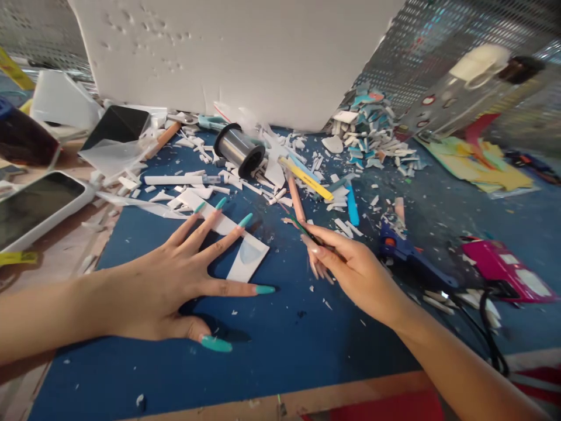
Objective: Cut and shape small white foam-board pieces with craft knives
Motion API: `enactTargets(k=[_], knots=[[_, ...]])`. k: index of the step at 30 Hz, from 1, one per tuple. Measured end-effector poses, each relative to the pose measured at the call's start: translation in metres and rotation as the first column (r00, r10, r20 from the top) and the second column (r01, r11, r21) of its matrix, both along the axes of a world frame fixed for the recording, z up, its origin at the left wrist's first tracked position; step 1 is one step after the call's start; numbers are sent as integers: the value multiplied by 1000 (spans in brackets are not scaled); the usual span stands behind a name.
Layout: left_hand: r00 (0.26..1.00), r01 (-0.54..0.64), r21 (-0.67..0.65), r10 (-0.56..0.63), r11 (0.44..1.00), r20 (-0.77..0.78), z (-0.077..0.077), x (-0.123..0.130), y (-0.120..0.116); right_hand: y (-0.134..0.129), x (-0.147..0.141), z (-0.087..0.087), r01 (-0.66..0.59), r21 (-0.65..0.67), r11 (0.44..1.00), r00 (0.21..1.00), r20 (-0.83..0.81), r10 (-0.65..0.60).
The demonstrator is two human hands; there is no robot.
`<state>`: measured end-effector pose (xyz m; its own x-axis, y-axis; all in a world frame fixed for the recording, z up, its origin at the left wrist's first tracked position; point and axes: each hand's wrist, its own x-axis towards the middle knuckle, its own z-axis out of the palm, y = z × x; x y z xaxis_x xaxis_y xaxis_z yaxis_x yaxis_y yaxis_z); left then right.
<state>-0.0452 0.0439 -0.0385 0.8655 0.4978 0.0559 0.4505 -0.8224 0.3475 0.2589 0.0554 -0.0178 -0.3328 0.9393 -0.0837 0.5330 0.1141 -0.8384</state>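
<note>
And here on the left, the left hand lies palm down, fingers fanned wide, thumb apart, pressing flat and grasping nothing. Over to the right hand: fingers curled, thumb and forefinger pinching a slim green tool, pointed toward the upper left.

Left forearm cut off by the frame's edge; fingers cover part of the white piece. The tool's rear end is lost inside the right hand, its tip too fine to make out; that forearm runs out at lower right.

So, the bent white piece sits beneath the left fingertips, its wide end showing between index and middle fingers, well left of the right hand. The glue gun lies just right of the right hand.
</note>
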Motion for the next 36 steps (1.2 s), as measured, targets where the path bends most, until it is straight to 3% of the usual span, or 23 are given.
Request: enactTargets(k=[8, 16, 18, 21, 23, 26, 29, 36], knots=[[995, -89, 45, 86, 995, 57, -11, 3, -3, 9, 5, 1, 76, -142, 987, 982, -163, -99], [990, -139, 161, 140, 977, 3, -8, 11, -5, 6, 7, 3, 79, -152, 985, 991, -95, -94], [988, -141, 198, 151, 970, -37, -7, 13, -6, 4, 7, 3, 99, -78, 992, 995, -17, -100], [987, -140, 224, 154, 964, -47, -7, 14, -7, 2, 5, 3, 77, 172, 982, 984, 143, -102], [984, -156, 228, 171, 961, -45, -7, 15, -6, 1, 3, 2, -14, 355, 935, 967, 244, -78], [976, -195, 229, 212, 954, -52, -8, 19, -6, -1, 1, 2, -183, 512, 839, 929, 369, -22], [971, -219, 230, 235, 948, -43, -10, 21, -5, -6, -2, 3, -275, 562, 780, 895, 447, -7], [978, -204, 235, 209, 950, 4, -12, 20, -1, -10, -3, 2, -396, 520, 757, 845, 530, 78]])
